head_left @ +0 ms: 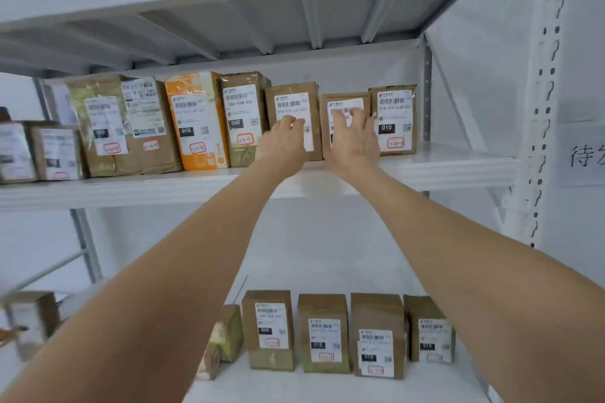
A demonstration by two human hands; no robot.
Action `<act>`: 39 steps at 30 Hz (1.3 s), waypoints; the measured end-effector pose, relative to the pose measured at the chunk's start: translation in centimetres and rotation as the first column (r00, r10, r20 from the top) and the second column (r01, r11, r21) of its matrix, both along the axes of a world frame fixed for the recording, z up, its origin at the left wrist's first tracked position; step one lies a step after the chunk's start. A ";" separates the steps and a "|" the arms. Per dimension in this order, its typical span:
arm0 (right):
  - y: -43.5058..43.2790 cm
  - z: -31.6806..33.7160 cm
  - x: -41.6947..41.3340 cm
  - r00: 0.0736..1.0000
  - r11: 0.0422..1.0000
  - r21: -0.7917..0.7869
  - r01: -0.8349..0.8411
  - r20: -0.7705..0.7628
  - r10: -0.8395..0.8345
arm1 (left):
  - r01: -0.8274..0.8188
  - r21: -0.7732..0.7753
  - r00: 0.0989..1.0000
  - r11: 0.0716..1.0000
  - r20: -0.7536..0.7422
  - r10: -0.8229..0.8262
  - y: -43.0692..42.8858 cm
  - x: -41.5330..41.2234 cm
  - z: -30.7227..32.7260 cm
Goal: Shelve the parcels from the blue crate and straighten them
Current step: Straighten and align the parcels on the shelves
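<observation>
Parcel [292, 98] touching left hand [282, 143], next parcel [343, 101] touching right hand [355, 141]

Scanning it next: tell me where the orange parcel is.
In the head view, the orange parcel stands left of centre on the middle shelf, between a brown box and a brown parcel marked 060.

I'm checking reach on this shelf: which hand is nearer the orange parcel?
Left. The left hand touches the second brown parcel right of the orange parcel; the right hand is on the third parcel, farther away.
</observation>
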State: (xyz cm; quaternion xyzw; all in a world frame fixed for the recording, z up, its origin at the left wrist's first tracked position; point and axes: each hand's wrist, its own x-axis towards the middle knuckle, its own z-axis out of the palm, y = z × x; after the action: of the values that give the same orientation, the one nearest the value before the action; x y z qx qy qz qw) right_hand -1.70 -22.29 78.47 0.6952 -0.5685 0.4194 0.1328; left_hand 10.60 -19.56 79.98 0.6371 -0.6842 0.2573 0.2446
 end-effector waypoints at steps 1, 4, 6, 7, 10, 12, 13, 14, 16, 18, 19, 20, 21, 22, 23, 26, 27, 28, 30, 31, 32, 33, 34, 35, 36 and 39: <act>0.8 -0.5 0.9 1.000 1.000 -0.004 -0.026 -0.002 0.026 | -0.010 -0.006 0.999 1.000 -0.032 0.010 1.0 0.8 -0.7; 3.5 -2.2 3.5 0.995 0.996 -0.024 -0.090 -0.038 0.089 | -0.034 0.004 0.996 0.999 -0.085 0.034 4.1 3.4 -2.9; 5.3 -3.7 5.2 0.991 0.992 -0.001 -0.125 -0.056 0.125 | -0.058 0.016 0.995 0.998 -0.083 0.059 6.1 5.4 -4.7; 6.2 -4.5 6.1 0.988 0.990 0.009 -0.142 -0.060 0.142 | -0.073 0.031 0.994 0.997 -0.081 0.075 6.9 6.4 -5.7; 9.0 -7.9 9.2 0.981 0.983 0.024 -0.181 -0.068 0.182 | -0.101 0.120 0.988 0.988 -0.106 0.114 9.3 9.6 -9.2; 10.5 -10.6 11.8 0.976 0.980 0.061 -0.189 -0.102 0.194 | -0.121 0.173 0.986 0.977 -0.090 0.138 10.9 12.1 -11.6; 11.2 -11.9 13.2 0.973 0.979 0.084 -0.185 -0.122 0.194 | -0.126 0.191 0.986 0.973 -0.085 0.144 11.7 13.5 -12.7; 11.8 -13.2 14.6 0.972 0.977 0.114 -0.179 -0.134 0.194 | -0.127 0.208 0.986 0.970 -0.081 0.147 12.4 15.0 -13.8; 13.1 -15.7 17.7 0.971 0.969 0.183 -0.169 -0.136 0.195 | -0.127 0.251 0.986 0.960 -0.074 0.149 14.0 18.2 -16.1; 14.4 -17.9 20.8 0.971 0.959 0.238 -0.156 -0.140 0.192 | -0.130 0.296 0.985 0.946 -0.069 0.157 15.6 21.5 -18.2; 15.2 -18.9 22.5 0.971 0.954 0.264 -0.145 -0.148 0.188 | -0.134 0.319 0.984 0.938 -0.071 0.165 16.3 23.3 -19.1; 15.9 -19.9 24.2 0.970 0.949 0.285 -0.133 -0.160 0.184 | -0.136 0.341 0.983 0.930 -0.074 0.171 17.1 25.1 -20.1; 16.6 -20.8 25.8 0.968 0.944 0.306 -0.124 -0.171 0.183 | -0.135 0.366 0.982 0.921 -0.074 0.173 17.9 26.8 -21.2; 17.4 -21.8 27.4 0.966 0.936 0.330 -0.123 -0.176 0.189 | -0.132 0.391 0.982 0.911 -0.071 0.173 18.7 28.5 -22.3; 18.1 -22.7 29.0 0.965 0.927 0.354 -0.124 -0.174 0.196 | -0.132 0.411 0.983 0.902 -0.065 0.173 19.5 30.2 -23.4; 19.9 -25.1 33.6 0.958 0.903 0.410 -0.132 -0.180 0.221 | -0.143 0.469 0.979 0.871 -0.065 0.196 21.6 34.8 -26.3; 20.3 -25.8 35.0 0.955 0.893 0.429 -0.133 -0.185 0.231 | -0.145 0.487 0.977 0.861 -0.069 0.204 22.0 36.2 -27.0; 20.7 -26.4 36.4 0.953 0.884 0.448 -0.134 -0.187 0.239 | -0.150 0.502 0.974 0.852 -0.073 0.214 22.3 37.6 -27.6; 21.0 -27.4 39.0 0.947 0.875 0.463 -0.140 -0.196 0.255 | -0.165 0.520 0.969 0.838 -0.075 0.237 22.6 40.1 -28.8; 20.9 -27.9 40.2 0.942 0.874 0.464 -0.143 -0.208 0.264 | -0.172 0.526 0.967 0.833 -0.070 0.244 22.5 41.3 -29.2; 20.7 -28.3 41.4 0.936 0.871 0.469 -0.146 -0.218 0.275 | -0.179 0.534 0.966 0.827 -0.064 0.250 22.3 42.5 -29.7; 20.3 -28.7 42.5 0.932 0.868 0.474 -0.149 -0.226 0.283 | -0.185 0.541 0.965 0.821 -0.056 0.255 22.0 43.6 -30.2; 19.9 -29.1 43.6 0.928 0.865 0.479 -0.151 -0.233 0.291 | -0.189 0.547 0.965 0.816 -0.050 0.257 21.6 44.6 -30.8; 19.3 -29.6 44.7 0.924 0.860 0.487 -0.154 -0.237 0.300 | -0.186 0.558 0.966 0.809 -0.049 0.255 21.1 45.7 -31.3; 18.7 -30.1 45.9 0.921 0.854 0.496 -0.157 -0.238 0.308 | -0.181 0.569 0.967 0.802 -0.048 0.252 20.5 46.7 -31.9; 15.5 -31.8 49.7 0.914 0.847 0.507 -0.158 -0.249 0.320 | -0.172 0.587 0.968 0.791 -0.046 0.245 17.9 50.1 -33.0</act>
State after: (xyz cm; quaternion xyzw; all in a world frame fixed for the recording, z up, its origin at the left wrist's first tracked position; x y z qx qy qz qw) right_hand 47.95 -6.76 46.66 0.8315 -0.5319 0.1599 -0.0046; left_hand 60.70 -1.67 46.96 0.7669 -0.6393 0.0242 0.0503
